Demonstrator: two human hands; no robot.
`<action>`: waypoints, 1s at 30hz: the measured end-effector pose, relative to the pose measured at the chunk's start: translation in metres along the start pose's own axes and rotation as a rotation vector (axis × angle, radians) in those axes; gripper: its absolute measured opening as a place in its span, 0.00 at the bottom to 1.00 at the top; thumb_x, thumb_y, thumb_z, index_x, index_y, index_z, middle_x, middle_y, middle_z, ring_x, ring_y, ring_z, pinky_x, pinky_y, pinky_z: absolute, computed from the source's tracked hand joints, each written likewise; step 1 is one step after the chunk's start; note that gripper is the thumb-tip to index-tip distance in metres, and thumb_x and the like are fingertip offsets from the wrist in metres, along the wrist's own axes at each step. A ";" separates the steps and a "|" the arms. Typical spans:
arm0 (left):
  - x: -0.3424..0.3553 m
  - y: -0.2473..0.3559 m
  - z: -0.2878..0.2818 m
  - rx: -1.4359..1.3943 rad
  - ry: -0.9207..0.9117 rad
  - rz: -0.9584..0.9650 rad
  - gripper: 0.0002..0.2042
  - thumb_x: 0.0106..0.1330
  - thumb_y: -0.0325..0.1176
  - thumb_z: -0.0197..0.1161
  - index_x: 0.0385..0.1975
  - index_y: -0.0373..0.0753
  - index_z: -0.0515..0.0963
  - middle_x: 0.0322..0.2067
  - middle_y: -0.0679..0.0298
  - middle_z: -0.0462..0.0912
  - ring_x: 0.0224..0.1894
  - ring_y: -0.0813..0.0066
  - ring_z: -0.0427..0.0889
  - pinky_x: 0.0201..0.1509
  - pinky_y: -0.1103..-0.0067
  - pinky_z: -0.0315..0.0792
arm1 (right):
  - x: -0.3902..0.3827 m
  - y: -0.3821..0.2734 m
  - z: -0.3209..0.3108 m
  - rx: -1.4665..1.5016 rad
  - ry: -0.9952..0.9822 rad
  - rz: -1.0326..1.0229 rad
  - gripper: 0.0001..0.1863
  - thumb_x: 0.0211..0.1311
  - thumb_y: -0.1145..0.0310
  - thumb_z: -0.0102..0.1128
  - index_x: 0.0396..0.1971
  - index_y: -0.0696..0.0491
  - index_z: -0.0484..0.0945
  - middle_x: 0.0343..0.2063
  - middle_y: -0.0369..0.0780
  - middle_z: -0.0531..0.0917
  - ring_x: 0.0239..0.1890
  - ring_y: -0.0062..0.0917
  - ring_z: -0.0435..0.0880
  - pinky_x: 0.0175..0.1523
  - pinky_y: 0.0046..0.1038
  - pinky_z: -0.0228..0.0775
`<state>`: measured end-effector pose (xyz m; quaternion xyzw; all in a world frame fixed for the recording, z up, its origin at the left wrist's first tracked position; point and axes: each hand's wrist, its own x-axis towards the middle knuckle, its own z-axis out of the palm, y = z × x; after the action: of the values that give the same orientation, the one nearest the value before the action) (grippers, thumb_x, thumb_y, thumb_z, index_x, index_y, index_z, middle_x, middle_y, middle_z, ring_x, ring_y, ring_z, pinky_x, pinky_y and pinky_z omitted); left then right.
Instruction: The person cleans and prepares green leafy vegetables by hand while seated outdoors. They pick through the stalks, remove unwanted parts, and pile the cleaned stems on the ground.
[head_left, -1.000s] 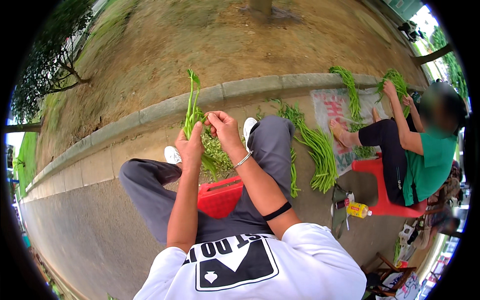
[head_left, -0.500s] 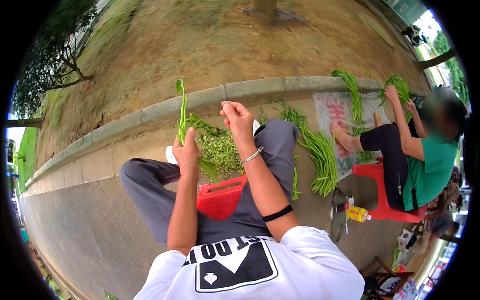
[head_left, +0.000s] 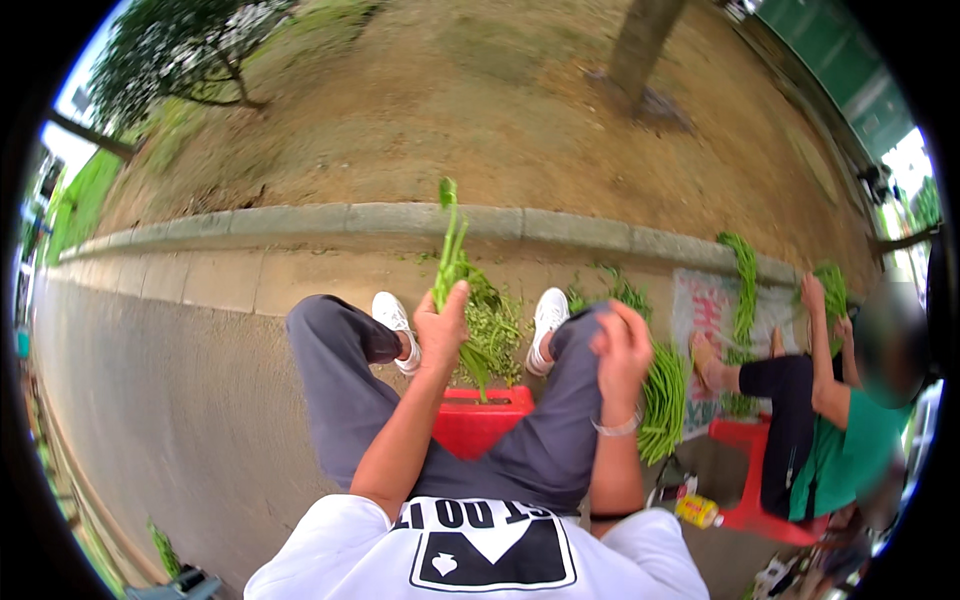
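My left hand (head_left: 441, 330) grips a small bunch of green leafy stalks (head_left: 450, 238), upright, with leaves hanging below the fist. Beneath it, a pile of chopped greens (head_left: 496, 325) lies on the paving between my white shoes. My right hand (head_left: 622, 348) is raised over my right knee, apart from the stalks, its fingers loosely bent and apart, slightly blurred, with nothing visible in them. A red plastic stool (head_left: 480, 425) shows between my legs. Long green stalks (head_left: 662, 405) lie just right of that hand.
A co-worker (head_left: 840, 430) on a red stool (head_left: 740, 510) handles greens (head_left: 830, 285) beside a plastic sheet (head_left: 690, 305) with more bundles. A yellow bottle (head_left: 697, 512) lies near that stool. A stone curb (head_left: 290, 220) borders bare dirt with trees (head_left: 650, 50).
My right hand has left the stalks, moving right toward my knee, its fingers loosening. My left hand still holds the bunch. The view has swung, so the curb and co-worker sit lower in it.
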<state>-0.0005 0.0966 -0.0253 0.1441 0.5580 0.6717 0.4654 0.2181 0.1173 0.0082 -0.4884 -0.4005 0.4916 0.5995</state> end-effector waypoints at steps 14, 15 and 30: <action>0.006 -0.016 0.008 0.068 -0.027 -0.058 0.10 0.56 0.37 0.62 0.26 0.38 0.73 0.15 0.75 0.68 0.12 0.88 0.62 0.13 0.86 0.56 | -0.208 0.107 -0.256 -1.247 -0.362 0.539 0.07 0.49 0.69 0.57 0.22 0.57 0.76 0.20 0.39 0.81 0.23 0.23 0.78 0.28 0.29 0.71; 0.006 -0.017 0.008 0.079 -0.030 -0.063 0.10 0.56 0.37 0.62 0.26 0.38 0.72 0.15 0.75 0.68 0.12 0.88 0.62 0.13 0.86 0.56 | -0.212 0.107 -0.248 -1.256 -0.402 0.574 0.07 0.49 0.69 0.57 0.22 0.57 0.76 0.20 0.39 0.81 0.23 0.23 0.78 0.28 0.29 0.71; 0.005 -0.014 0.009 0.132 -0.060 -0.104 0.09 0.57 0.36 0.62 0.27 0.39 0.73 0.14 0.75 0.68 0.12 0.89 0.62 0.13 0.86 0.56 | -0.128 0.106 -0.205 -1.226 -0.380 0.581 0.08 0.50 0.67 0.56 0.23 0.57 0.76 0.22 0.41 0.80 0.25 0.26 0.78 0.30 0.31 0.70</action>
<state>0.0098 0.1048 -0.0364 0.1651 0.5936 0.6038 0.5058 0.3684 -0.0433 -0.1372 -0.7312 -0.5563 0.3943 -0.0196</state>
